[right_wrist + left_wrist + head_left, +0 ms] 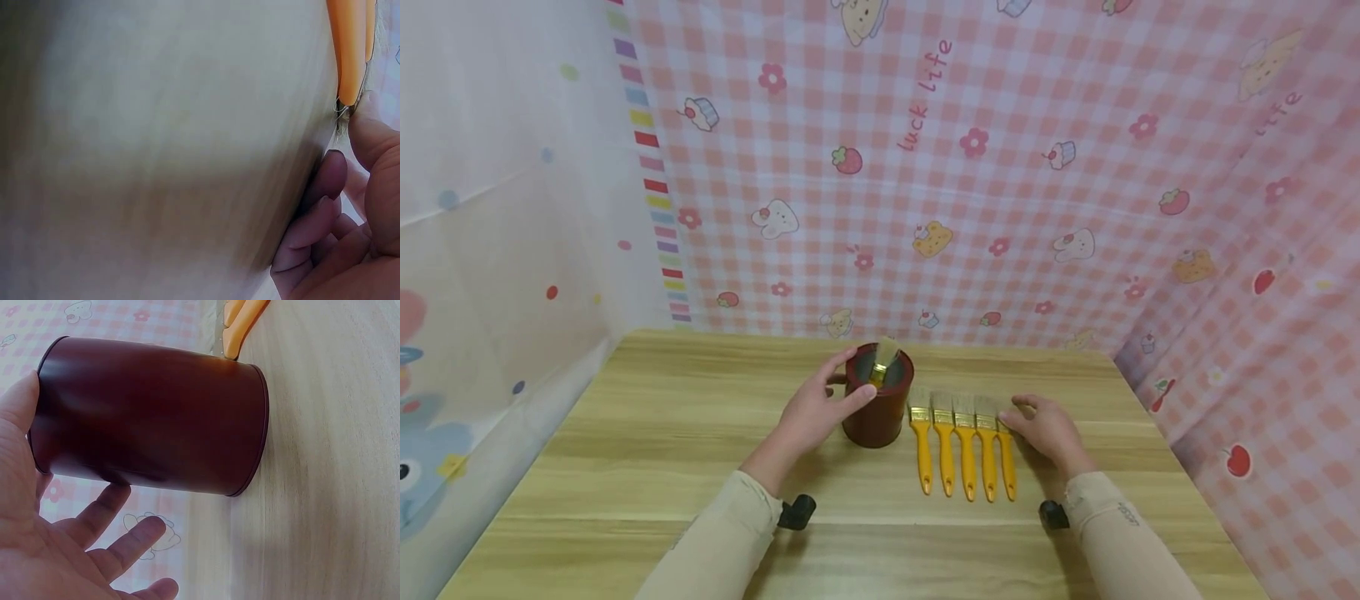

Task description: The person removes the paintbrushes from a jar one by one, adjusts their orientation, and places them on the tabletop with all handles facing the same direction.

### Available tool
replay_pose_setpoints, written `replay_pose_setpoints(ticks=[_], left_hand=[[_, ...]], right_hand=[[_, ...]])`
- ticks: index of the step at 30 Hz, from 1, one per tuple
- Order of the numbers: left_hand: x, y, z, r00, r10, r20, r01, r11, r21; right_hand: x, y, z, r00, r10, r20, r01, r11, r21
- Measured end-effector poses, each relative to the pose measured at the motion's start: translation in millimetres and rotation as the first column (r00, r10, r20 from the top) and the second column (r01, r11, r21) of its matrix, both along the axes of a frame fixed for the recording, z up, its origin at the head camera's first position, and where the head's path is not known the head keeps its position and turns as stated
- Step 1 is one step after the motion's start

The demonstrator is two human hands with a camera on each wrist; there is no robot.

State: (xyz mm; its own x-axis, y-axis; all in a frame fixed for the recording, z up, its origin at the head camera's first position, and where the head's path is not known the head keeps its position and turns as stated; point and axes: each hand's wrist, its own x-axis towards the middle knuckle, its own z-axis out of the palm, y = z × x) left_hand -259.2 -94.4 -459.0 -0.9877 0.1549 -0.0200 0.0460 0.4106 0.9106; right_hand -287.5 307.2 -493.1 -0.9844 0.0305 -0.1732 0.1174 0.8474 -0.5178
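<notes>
A dark red cylindrical cup stands on the wooden table with one brush in it, bristles up. My left hand holds the cup from its left, thumb at the far rim and fingers on the near side. In the left wrist view the thumb and one fingertip touch the cup. Several yellow-handled brushes lie side by side right of the cup. My right hand rests palm down beside the rightmost brush, its thumb touching the head of that brush.
Pink checked cloth hangs behind and to the right of the table, and a pale printed sheet hangs on the left. Bare wood lies left of the cup and along the front edge. The right wrist view is blurred.
</notes>
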Motion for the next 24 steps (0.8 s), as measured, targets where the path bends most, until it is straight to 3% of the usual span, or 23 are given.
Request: replay_pose_setpoints(ticks=[24], left_hand=[[-0.8, 0.4, -1.0, 1.000, -0.001, 0.003, 0.001, 1.000, -0.010]], right_hand=[[-3.4, -0.7, -4.4, 1.000, -0.025, 0.016, 0.024, 0.999, 0.030]])
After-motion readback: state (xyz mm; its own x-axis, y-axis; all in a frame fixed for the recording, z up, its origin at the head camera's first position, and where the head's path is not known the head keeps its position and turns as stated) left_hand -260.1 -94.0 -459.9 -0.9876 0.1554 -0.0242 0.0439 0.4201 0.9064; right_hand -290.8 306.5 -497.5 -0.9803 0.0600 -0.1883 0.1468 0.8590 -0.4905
